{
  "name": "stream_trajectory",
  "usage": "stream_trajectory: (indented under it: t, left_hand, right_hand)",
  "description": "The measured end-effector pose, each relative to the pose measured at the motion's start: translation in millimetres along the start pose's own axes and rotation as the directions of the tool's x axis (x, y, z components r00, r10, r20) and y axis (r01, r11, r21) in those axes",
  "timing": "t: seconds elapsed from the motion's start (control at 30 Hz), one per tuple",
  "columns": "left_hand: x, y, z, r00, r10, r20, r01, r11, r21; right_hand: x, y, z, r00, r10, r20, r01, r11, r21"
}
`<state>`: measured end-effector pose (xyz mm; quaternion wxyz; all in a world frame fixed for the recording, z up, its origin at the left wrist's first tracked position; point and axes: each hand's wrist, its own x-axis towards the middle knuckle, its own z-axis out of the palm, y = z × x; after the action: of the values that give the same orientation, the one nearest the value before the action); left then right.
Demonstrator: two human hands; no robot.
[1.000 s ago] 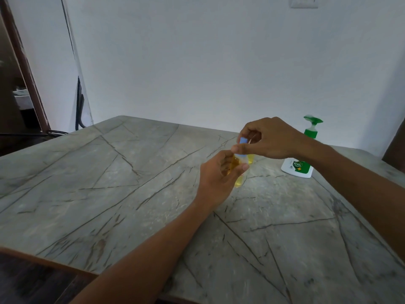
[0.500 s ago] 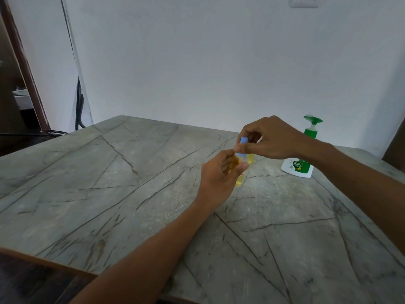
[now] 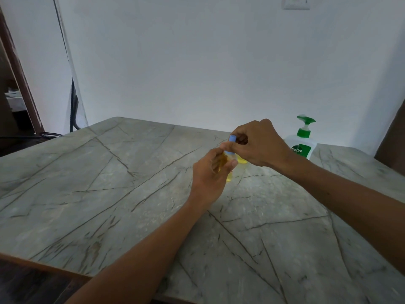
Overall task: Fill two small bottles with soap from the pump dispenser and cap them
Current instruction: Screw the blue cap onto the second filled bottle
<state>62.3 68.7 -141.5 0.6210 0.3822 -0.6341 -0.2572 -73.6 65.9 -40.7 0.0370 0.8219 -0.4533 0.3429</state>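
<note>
Two hands meet over the far part of the table [image 3: 109, 183], and from where I stand this looks like the capping step. The left hand [image 3: 208, 174] is curled round a small bottle [image 3: 230, 175], fingers and thumb wrapped about its middle so that only the pale yellow lower end shows past the palm. Directly above it the right hand [image 3: 260, 143] pinches a blue cap [image 3: 232, 138] between thumb and forefinger, the other fingers folded in. The cap sits at the bottle's neck, though I cannot tell whether it is threaded on. Just under the right hand's knuckles, beyond the held bottle, a second patch of yellow [image 3: 242, 160] shows. It may be the other bottle, but too much is hidden to be sure. The pump dispenser [image 3: 303, 137] stands beyond the right wrist, near it but apart, with neither hand on it.

My guess is that the next move calls for a steady left grip while the right fingers twist the cap down until it seats, keeping the bottle upright so nothing spills.

The bottle seems clear plastic, slim and rounded, the soap inside a translucent amber-yellow. The cap is a small matte cylinder. The dispenser has a squat clear body with a green label and a green pump head on a short neck. The tabletop is smooth grey stone, veined with dark crack-like lines.
</note>
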Motion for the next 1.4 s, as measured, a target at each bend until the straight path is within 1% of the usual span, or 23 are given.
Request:
stream_trajectory:
  t: [0.1,0.23,0.3,0.4,0.5,0.6,0.67,0.77,0.83,1.1,1.2,1.3,1.4]
  left_hand:
    - [1,-1,0,0.999,-0.022,0.036,0.022,1.0,0.009]
    - [-2,2,-1,0.996,-0.025,0.091,0.015,0.994,0.111]
    - [-4,2,0,0.996,-0.037,0.087,0.022,0.985,0.17]
    - [-5,2,-1,0.996,-0.056,0.064,0.042,0.98,0.194]
    - [-6,5,-2,0.994,-0.071,0.081,0.053,0.977,0.205]
    - [-6,5,-3,0.992,-0.103,0.074,0.09,0.982,0.166]
    - [-4,5,-4,0.991,-0.121,0.064,0.11,0.983,0.149]
    - [6,2,-4,0.989,-0.139,0.058,0.126,0.974,0.186]
    - [19,-1,-4,0.988,-0.147,0.037,0.135,0.967,0.218]
    - [79,-30,13,0.982,-0.182,-0.041,0.186,0.935,0.3]
    - [97,-49,18,0.977,-0.205,-0.062,0.214,0.927,0.308]
    - [112,-62,18,0.977,-0.197,-0.083,0.214,0.923,0.319]
    - [123,-72,17,0.976,-0.204,-0.082,0.219,0.921,0.321]
  right_hand:
    - [2,3,0,0.998,0.064,0.025,-0.064,0.998,0.005]
    - [3,4,2,0.993,0.104,0.062,-0.101,0.994,-0.046]
    - [1,2,2,0.992,0.114,0.05,-0.112,0.992,-0.052]
    - [-2,1,-1,0.991,0.133,0.032,-0.132,0.99,-0.042]
    - [-9,4,-9,0.982,0.183,0.038,-0.183,0.983,0.007]
    - [-30,12,-22,0.963,0.266,-0.03,-0.263,0.962,0.077]
    - [-52,20,-27,0.948,0.317,-0.026,-0.312,0.943,0.117]
    - [-87,29,-26,0.946,0.316,0.066,-0.323,0.937,0.134]
    - [-105,32,-25,0.946,0.31,0.098,-0.321,0.936,0.143]
    - [-140,52,-6,0.947,0.283,0.154,-0.309,0.934,0.179]
    - [-146,59,-1,0.943,0.3,0.143,-0.323,0.927,0.19]
    - [-147,63,1,0.939,0.319,0.127,-0.34,0.919,0.201]
    - [-148,64,2,0.937,0.319,0.146,-0.343,0.918,0.197]
